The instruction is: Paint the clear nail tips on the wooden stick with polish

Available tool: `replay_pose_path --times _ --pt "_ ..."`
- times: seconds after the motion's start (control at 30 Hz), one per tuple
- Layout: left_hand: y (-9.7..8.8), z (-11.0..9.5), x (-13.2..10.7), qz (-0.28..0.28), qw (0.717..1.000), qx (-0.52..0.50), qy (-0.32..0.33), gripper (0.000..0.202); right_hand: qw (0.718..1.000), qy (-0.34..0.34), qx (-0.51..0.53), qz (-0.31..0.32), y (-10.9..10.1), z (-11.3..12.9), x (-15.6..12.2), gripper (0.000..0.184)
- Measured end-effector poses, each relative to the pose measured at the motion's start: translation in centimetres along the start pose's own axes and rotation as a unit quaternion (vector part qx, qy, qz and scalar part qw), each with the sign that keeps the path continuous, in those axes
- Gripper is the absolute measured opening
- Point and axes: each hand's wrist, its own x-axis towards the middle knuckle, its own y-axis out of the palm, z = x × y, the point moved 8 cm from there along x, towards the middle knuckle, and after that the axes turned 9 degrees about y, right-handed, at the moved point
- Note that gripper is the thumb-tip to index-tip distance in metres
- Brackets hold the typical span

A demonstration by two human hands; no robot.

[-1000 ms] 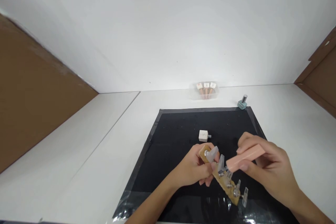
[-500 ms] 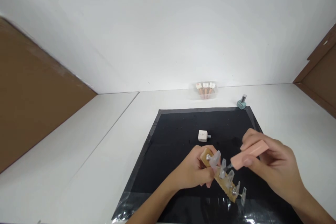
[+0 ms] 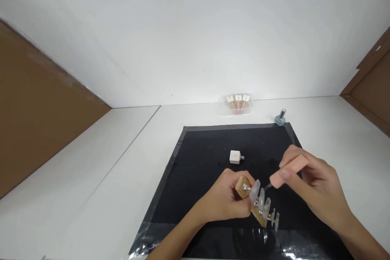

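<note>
My left hand point(image 3: 227, 199) is closed around a tan nail-tip stand point(image 3: 243, 187), a bar with several clear false nails point(image 3: 262, 199) on small metal posts. The bar slants down to the right. Between thumb and fingers, my right hand point(image 3: 317, 187) pinches a peach nail polish brush cap point(image 3: 289, 171). Its dark brush points left, close to the upper false nails; whether it touches one I cannot tell. Beyond my hands, a white square polish bottle piece point(image 3: 235, 157) with a short grey neck lies on its side on the black mat point(image 3: 195, 178).
A clear plastic box point(image 3: 225, 109) by the back wall holds three peach polish pieces with white square ends. A teal bottle with a grey cap point(image 3: 280, 118) stands at the mat's far right corner. Brown panels point(image 3: 39, 101) border both sides of the white table.
The nail stand has turned in my left hand, so the false nails face more to the right. My right hand has shifted slightly up and left with the brush cap.
</note>
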Motion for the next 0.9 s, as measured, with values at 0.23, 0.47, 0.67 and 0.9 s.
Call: replay_pose_path --times 0.23,0.47,0.67,0.9 --pt "0.0 0.1 -0.2 0.0 1.0 0.001 0.015 0.006 0.999 0.029 -0.016 -0.022 -0.1 -0.3 0.1 0.025" --pt "0.1 0.0 0.0 -0.008 1.0 -0.006 0.014 0.006 0.999 0.03 -0.013 -0.024 0.0 -0.1 0.2 0.025" --pt "0.0 0.0 -0.2 -0.009 1.0 0.002 0.02 0.006 1.0 0.008 0.004 0.008 0.6 0.2 0.0 0.025" --pt "0.0 -0.1 -0.2 -0.006 0.999 0.005 0.035 0.006 1.0 -0.004 0.001 -0.008 0.4 0.1 0.0 0.023"
